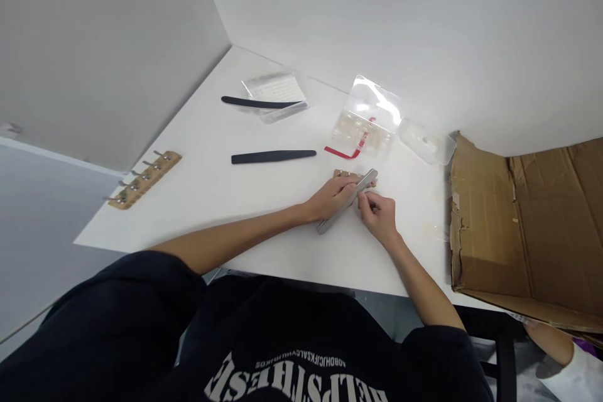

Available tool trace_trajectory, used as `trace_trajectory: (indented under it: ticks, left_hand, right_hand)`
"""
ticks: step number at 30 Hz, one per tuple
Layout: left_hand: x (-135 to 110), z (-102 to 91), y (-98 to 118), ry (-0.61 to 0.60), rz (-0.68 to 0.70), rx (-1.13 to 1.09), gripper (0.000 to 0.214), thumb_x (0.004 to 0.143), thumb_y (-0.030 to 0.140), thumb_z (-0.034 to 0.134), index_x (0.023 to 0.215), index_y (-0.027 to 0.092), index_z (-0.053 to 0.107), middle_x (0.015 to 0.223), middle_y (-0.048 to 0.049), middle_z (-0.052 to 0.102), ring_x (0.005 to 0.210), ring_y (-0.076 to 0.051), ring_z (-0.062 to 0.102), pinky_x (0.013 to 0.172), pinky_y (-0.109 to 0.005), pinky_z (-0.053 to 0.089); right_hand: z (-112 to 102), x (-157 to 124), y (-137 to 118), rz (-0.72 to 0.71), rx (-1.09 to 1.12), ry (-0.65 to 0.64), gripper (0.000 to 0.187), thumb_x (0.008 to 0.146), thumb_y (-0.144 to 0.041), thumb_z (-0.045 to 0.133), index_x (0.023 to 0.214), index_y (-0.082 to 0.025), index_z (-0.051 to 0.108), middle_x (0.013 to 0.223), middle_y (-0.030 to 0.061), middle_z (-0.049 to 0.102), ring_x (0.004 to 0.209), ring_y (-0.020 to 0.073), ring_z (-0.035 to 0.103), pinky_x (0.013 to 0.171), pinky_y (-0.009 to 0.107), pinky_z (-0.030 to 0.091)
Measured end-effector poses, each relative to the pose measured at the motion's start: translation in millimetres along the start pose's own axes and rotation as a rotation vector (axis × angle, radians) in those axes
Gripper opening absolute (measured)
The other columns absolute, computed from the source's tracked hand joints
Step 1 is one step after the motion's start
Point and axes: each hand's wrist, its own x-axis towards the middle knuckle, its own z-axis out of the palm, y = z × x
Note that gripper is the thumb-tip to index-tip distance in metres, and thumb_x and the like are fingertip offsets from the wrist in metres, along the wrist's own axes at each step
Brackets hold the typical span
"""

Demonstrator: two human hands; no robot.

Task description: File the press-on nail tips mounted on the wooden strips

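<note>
Near the middle of the white table, my left hand (330, 198) is closed around a long grey nail file (368, 178), which lies slantwise with both ends sticking out. Just right of it my right hand (379, 216) is pinched shut, fingertips close to the file; whatever is between them is too small to make out. Behind both hands, partly covered, is a short wooden strip with metal studs (340, 173). A dark nail file (273, 156) lies to the left of it.
A second dark file (257, 102) rests across a clear box of white pieces (282, 86). An open clear case (346, 129) has a red strip (346, 154) on it. A wooden strip with metal clips (146, 179) lies left. On the right stand a clear container (424, 143) and cardboard box (490, 226).
</note>
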Motion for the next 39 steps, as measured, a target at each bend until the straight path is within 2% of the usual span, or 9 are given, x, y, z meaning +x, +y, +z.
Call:
trace_trajectory:
  ticks: [4, 8, 13, 17, 22, 26, 31, 35, 39]
  left_hand:
    - [0, 0.3, -2, -0.015, 0.011, 0.007, 0.048, 0.101, 0.027, 0.035, 0.121, 0.018, 0.077, 0.122, -0.0066, 0.076, 0.116, -0.025, 0.064, 0.112, -0.044, 0.043]
    - [0, 0.2, -1, 0.002, 0.016, 0.019, 0.048, 0.101, 0.026, 0.034, 0.120, 0.018, 0.077, 0.121, -0.0061, 0.076, 0.114, -0.025, 0.066, 0.112, -0.045, 0.044]
    - [1, 0.2, 0, -0.005, 0.009, 0.026, 0.049, 0.100, 0.024, 0.034, 0.122, 0.018, 0.077, 0.123, -0.0060, 0.076, 0.115, -0.025, 0.066, 0.110, -0.044, 0.046]
    - [1, 0.7, -3, 0.010, 0.019, 0.006, 0.048, 0.100, 0.024, 0.034, 0.121, 0.020, 0.077, 0.126, -0.0051, 0.075, 0.117, -0.024, 0.066, 0.111, -0.042, 0.045]
    - [1, 0.8, -4, 0.001, 0.021, 0.012, 0.049, 0.100, 0.024, 0.033, 0.122, 0.018, 0.077, 0.125, -0.0062, 0.075, 0.118, -0.025, 0.065, 0.113, -0.045, 0.044]
    - [2, 0.8, -4, 0.001, 0.020, -0.012, 0.049, 0.101, 0.023, 0.033, 0.123, 0.019, 0.076, 0.129, -0.0062, 0.074, 0.119, -0.024, 0.065, 0.113, -0.045, 0.043]
    - [2, 1.1, -6, -0.002, 0.027, 0.004, 0.049, 0.100, 0.022, 0.033, 0.122, 0.019, 0.076, 0.131, -0.0052, 0.074, 0.125, -0.025, 0.063, 0.117, -0.045, 0.040]
    - [3, 0.7, -8, 0.006, 0.036, -0.036, 0.048, 0.100, 0.023, 0.034, 0.122, 0.018, 0.077, 0.132, -0.0052, 0.074, 0.125, -0.024, 0.064, 0.116, -0.043, 0.042]
    - [3, 0.0, -8, -0.004, 0.051, -0.015, 0.049, 0.099, 0.023, 0.034, 0.122, 0.018, 0.077, 0.131, -0.0053, 0.074, 0.125, -0.024, 0.065, 0.115, -0.043, 0.043]
  right_hand:
    - [0, 0, 0, 0.019, 0.049, -0.077, 0.049, 0.103, -0.048, 0.049, 0.062, -0.022, 0.050, 0.050, -0.0037, 0.044, 0.047, 0.0108, 0.037, 0.049, 0.028, 0.033]
    - [-2, 1, -2, 0.083, 0.096, -0.039, 0.051, 0.103, -0.050, 0.050, 0.061, -0.022, 0.049, 0.047, -0.0033, 0.047, 0.045, 0.0114, 0.041, 0.048, 0.028, 0.035]
    - [-1, 1, -4, 0.044, 0.076, -0.066, 0.052, 0.103, -0.053, 0.049, 0.061, -0.022, 0.052, 0.047, -0.0034, 0.048, 0.045, 0.0111, 0.041, 0.047, 0.027, 0.035]
    - [-3, 2, -5, 0.084, 0.085, -0.031, 0.053, 0.103, -0.054, 0.050, 0.060, -0.022, 0.050, 0.046, -0.0034, 0.048, 0.043, 0.0110, 0.042, 0.047, 0.027, 0.035]
    - [-2, 3, -7, 0.072, 0.124, -0.096, 0.051, 0.102, -0.052, 0.051, 0.061, -0.022, 0.051, 0.047, -0.0032, 0.049, 0.043, 0.0110, 0.042, 0.047, 0.027, 0.035]
    - [-1, 2, -8, 0.107, 0.156, -0.060, 0.051, 0.102, -0.052, 0.052, 0.060, -0.022, 0.050, 0.046, -0.0035, 0.049, 0.043, 0.0112, 0.042, 0.047, 0.027, 0.036]
    - [-1, 2, -8, 0.092, 0.139, -0.098, 0.052, 0.102, -0.053, 0.051, 0.060, -0.022, 0.050, 0.047, -0.0030, 0.049, 0.044, 0.0110, 0.041, 0.047, 0.028, 0.035]
    - [-3, 4, -11, 0.128, 0.172, -0.058, 0.054, 0.101, -0.055, 0.051, 0.058, -0.022, 0.047, 0.044, -0.0034, 0.047, 0.043, 0.0109, 0.042, 0.047, 0.027, 0.035]
    - [-2, 4, -14, 0.122, 0.192, -0.116, 0.054, 0.100, -0.056, 0.052, 0.058, -0.022, 0.049, 0.045, -0.0034, 0.048, 0.042, 0.0105, 0.041, 0.045, 0.027, 0.034]
